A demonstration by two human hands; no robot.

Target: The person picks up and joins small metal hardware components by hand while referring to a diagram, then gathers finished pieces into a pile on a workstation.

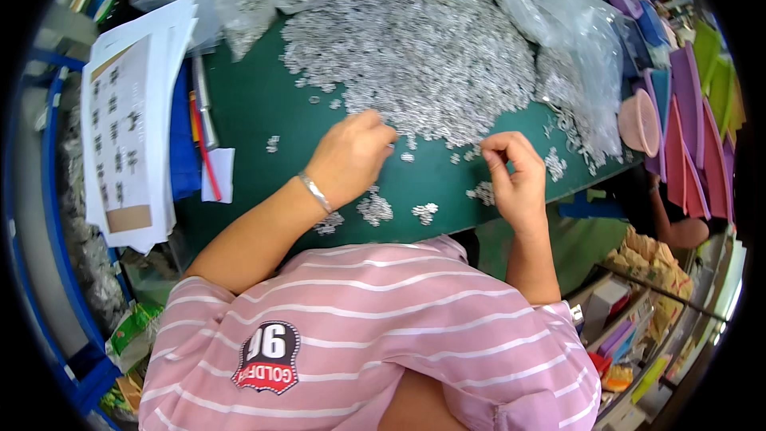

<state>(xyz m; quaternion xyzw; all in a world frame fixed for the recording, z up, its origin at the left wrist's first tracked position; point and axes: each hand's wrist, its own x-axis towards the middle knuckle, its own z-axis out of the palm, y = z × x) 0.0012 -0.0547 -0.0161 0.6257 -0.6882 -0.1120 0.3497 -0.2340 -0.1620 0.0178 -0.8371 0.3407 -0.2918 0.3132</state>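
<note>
Left hand rests on the green counter, knuckles up, fingertips at the near edge of the big heap of small silver metal parts. Its grip is curled down onto the parts; whether it pinches one, cannot tell. A silver bracelet sits on that wrist.

Right hand is raised just right of the left grip, thumb and forefinger pressed together; any part pinched there is too small to make out.

Small clusters of parts lie below the left grip, near the counter edge. Clear plastic bags lie beyond the right grip. Printed paper sheets lie well left of the left grip.
</note>
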